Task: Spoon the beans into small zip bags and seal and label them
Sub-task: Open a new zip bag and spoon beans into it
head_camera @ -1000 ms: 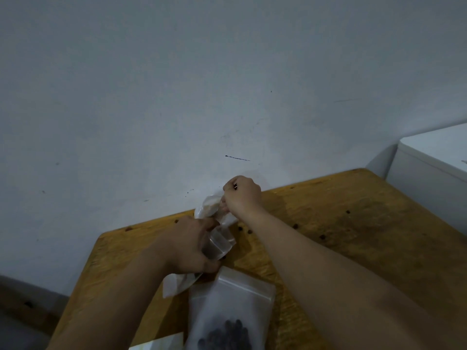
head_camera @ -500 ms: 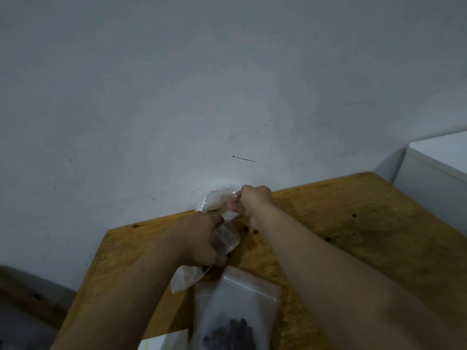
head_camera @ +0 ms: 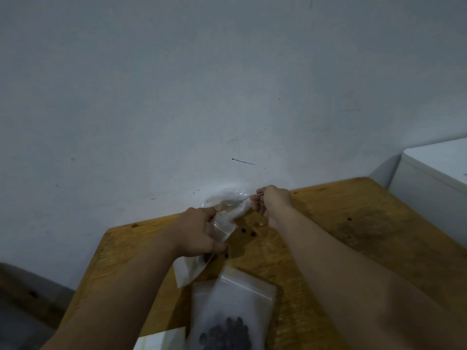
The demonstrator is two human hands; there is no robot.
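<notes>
My left hand point(head_camera: 195, 232) grips a bunch of clear small zip bags point(head_camera: 222, 227) above the wooden table point(head_camera: 353, 238); their lower ends stick out below the fist. My right hand point(head_camera: 274, 202) pinches the far end of one clear bag point(head_camera: 240, 207) and holds it stretched toward the wall. A filled zip bag point(head_camera: 237, 309) with dark beans at its bottom lies flat at the near edge, on top of another bag. A few loose dark beans point(head_camera: 249, 232) lie on the table between my hands.
A white sheet point(head_camera: 164, 341) lies at the bottom edge, left of the filled bag. The grey wall point(head_camera: 227, 97) stands right behind the table. A white cabinet point(head_camera: 434, 183) is at the right. The table's left edge drops to the floor.
My right hand has moved to the right, away from my left hand, drawing one clear bag out of the bunch. The camera has tilted slightly.
</notes>
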